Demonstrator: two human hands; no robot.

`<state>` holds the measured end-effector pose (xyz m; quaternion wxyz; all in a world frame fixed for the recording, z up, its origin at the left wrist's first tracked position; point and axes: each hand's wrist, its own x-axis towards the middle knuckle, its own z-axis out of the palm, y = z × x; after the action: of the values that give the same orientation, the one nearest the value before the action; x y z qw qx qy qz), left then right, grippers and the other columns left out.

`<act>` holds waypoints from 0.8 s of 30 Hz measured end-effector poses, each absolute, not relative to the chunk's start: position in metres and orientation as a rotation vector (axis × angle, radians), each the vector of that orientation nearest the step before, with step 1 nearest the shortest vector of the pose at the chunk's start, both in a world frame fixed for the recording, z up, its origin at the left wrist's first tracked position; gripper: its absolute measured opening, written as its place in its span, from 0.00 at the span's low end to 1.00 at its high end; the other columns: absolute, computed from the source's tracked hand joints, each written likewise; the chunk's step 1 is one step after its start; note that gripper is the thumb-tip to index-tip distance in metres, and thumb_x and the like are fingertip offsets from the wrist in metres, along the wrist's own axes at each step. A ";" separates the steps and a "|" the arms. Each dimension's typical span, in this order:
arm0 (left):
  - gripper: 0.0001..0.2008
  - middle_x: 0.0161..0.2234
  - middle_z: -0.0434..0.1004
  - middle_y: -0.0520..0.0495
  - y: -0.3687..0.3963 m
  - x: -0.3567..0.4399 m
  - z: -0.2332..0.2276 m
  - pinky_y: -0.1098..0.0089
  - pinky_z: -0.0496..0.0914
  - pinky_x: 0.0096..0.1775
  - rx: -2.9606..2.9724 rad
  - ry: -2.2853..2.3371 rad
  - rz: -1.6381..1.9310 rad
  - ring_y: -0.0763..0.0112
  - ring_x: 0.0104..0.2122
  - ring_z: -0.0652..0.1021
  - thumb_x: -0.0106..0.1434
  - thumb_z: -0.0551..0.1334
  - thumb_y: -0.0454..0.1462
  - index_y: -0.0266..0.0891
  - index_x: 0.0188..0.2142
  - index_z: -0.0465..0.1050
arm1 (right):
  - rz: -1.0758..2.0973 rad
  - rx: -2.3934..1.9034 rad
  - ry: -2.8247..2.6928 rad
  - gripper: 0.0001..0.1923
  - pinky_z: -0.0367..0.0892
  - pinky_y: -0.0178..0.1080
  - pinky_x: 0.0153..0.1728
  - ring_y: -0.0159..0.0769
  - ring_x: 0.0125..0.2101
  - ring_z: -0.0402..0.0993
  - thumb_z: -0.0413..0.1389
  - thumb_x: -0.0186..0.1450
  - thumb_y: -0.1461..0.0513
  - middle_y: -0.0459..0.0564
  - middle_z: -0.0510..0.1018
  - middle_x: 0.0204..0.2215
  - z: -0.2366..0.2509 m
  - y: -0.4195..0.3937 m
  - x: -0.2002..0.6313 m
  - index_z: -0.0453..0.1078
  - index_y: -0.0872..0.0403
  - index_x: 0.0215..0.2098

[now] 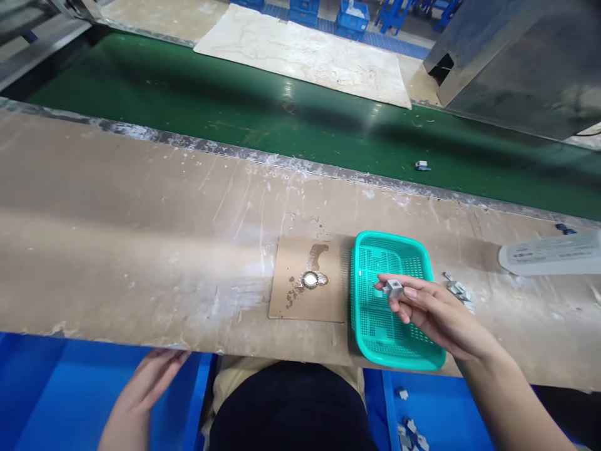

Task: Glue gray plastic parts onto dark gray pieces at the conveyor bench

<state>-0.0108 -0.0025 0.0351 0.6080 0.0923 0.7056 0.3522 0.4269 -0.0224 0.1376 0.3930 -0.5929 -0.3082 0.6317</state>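
My right hand (427, 307) is above the turquoise basket (359, 338), its thumb and fingers pinched on a small grey block-like part (393, 287) with a square hollow in its face. At the table's front edge, on the left, rests my left hand (153, 379). Its fingers are stretched out over the blue bin (79, 394), the tips partly hidden at the edge, and I see nothing in it. Between the hands lies a cardboard piece (286, 257) with wet stains and a small round dish with a dark rim (310, 279).
Several grey parts (460, 293) lie right of the basket, near a clear plastic container (549, 254). More sit in the right blue bin (446, 407). Behind the table runs a green conveyor belt (211, 106) carrying one small part (422, 165). A metal housing (516, 69) stands back right.
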 end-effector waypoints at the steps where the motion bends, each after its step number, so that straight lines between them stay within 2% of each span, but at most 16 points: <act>1: 0.14 0.27 0.77 0.48 -0.011 -0.017 0.037 0.73 0.74 0.36 0.168 1.596 0.817 0.68 0.32 0.77 0.38 0.74 0.32 0.36 0.26 0.75 | 1.605 -1.509 -0.793 0.21 0.68 0.34 0.24 0.30 0.23 0.68 0.63 0.56 0.54 0.50 0.76 0.26 0.138 -0.020 0.424 0.75 0.54 0.46; 3: 0.19 0.26 0.78 0.48 -0.030 -0.024 0.051 0.74 0.75 0.35 0.112 1.547 0.832 0.68 0.30 0.77 0.30 0.77 0.32 0.37 0.25 0.77 | 1.587 -1.531 -0.841 0.21 0.68 0.34 0.25 0.31 0.25 0.69 0.64 0.56 0.55 0.51 0.77 0.29 0.137 -0.016 0.418 0.74 0.53 0.46; 5: 0.23 0.26 0.78 0.48 -0.046 -0.022 0.071 0.74 0.75 0.34 0.146 1.551 0.848 0.67 0.29 0.77 0.28 0.78 0.36 0.40 0.28 0.78 | 1.547 -1.543 -0.931 0.19 0.69 0.35 0.26 0.32 0.26 0.71 0.64 0.57 0.56 0.52 0.78 0.33 0.136 -0.011 0.408 0.74 0.53 0.46; 8: 0.20 0.25 0.78 0.48 -0.054 -0.003 0.101 0.79 0.73 0.31 0.291 1.538 0.849 0.70 0.29 0.77 0.31 0.77 0.39 0.41 0.26 0.77 | 1.544 -1.508 -1.101 0.17 0.71 0.36 0.29 0.33 0.26 0.73 0.62 0.59 0.57 0.52 0.78 0.31 0.134 -0.004 0.391 0.73 0.53 0.45; 10: 0.17 0.25 0.78 0.49 -0.050 0.013 0.115 0.80 0.72 0.28 0.343 1.463 0.828 0.72 0.27 0.76 0.32 0.77 0.37 0.41 0.24 0.76 | 1.566 -1.458 -1.157 0.15 0.72 0.37 0.32 0.34 0.31 0.75 0.62 0.59 0.57 0.53 0.79 0.36 0.134 0.001 0.381 0.74 0.52 0.44; 12: 0.16 0.27 0.79 0.50 -0.043 0.029 0.121 0.79 0.72 0.30 0.325 1.360 0.839 0.73 0.28 0.76 0.34 0.77 0.35 0.40 0.24 0.76 | 1.575 -1.421 -1.180 0.14 0.73 0.37 0.37 0.39 0.39 0.75 0.63 0.57 0.57 0.54 0.77 0.44 0.134 0.007 0.373 0.75 0.52 0.42; 14: 0.14 0.29 0.79 0.50 -0.034 0.045 0.122 0.79 0.73 0.33 0.297 1.250 0.886 0.73 0.31 0.77 0.38 0.76 0.35 0.40 0.25 0.76 | 1.534 -1.427 -1.220 0.13 0.73 0.38 0.39 0.40 0.41 0.75 0.63 0.58 0.56 0.53 0.76 0.46 0.133 0.011 0.365 0.75 0.52 0.40; 17: 0.10 0.29 0.79 0.50 -0.024 0.069 0.119 0.79 0.73 0.32 0.263 1.088 0.920 0.75 0.30 0.77 0.44 0.74 0.36 0.39 0.25 0.75 | 1.299 -1.509 -1.392 0.11 0.74 0.39 0.39 0.38 0.38 0.76 0.58 0.62 0.55 0.51 0.77 0.41 0.130 0.014 0.355 0.76 0.51 0.38; 19: 0.08 0.30 0.79 0.50 -0.020 0.083 0.117 0.79 0.73 0.33 0.225 1.022 0.912 0.76 0.30 0.78 0.47 0.73 0.35 0.38 0.26 0.76 | 1.098 -1.537 -1.539 0.10 0.73 0.39 0.42 0.38 0.41 0.75 0.56 0.64 0.57 0.50 0.77 0.42 0.127 0.014 0.350 0.75 0.50 0.41; 22: 0.10 0.32 0.79 0.51 -0.019 0.098 0.115 0.78 0.73 0.40 0.156 0.965 0.902 0.74 0.35 0.79 0.48 0.72 0.34 0.38 0.32 0.78 | 0.892 -1.560 -1.724 0.14 0.73 0.39 0.43 0.37 0.41 0.75 0.55 0.64 0.59 0.51 0.76 0.43 0.122 0.011 0.345 0.70 0.51 0.48; 24: 0.13 0.34 0.79 0.51 -0.021 0.103 0.114 0.77 0.73 0.44 0.124 0.935 0.870 0.73 0.38 0.79 0.49 0.71 0.34 0.38 0.36 0.78 | 0.745 -1.603 -1.853 0.13 0.74 0.40 0.41 0.38 0.39 0.76 0.54 0.64 0.60 0.52 0.77 0.41 0.118 0.010 0.343 0.68 0.53 0.48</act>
<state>0.1032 -0.0214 0.1135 0.8011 0.0579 0.4361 0.4059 0.3435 0.0101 0.1179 0.2864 -0.5999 -0.6932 0.2786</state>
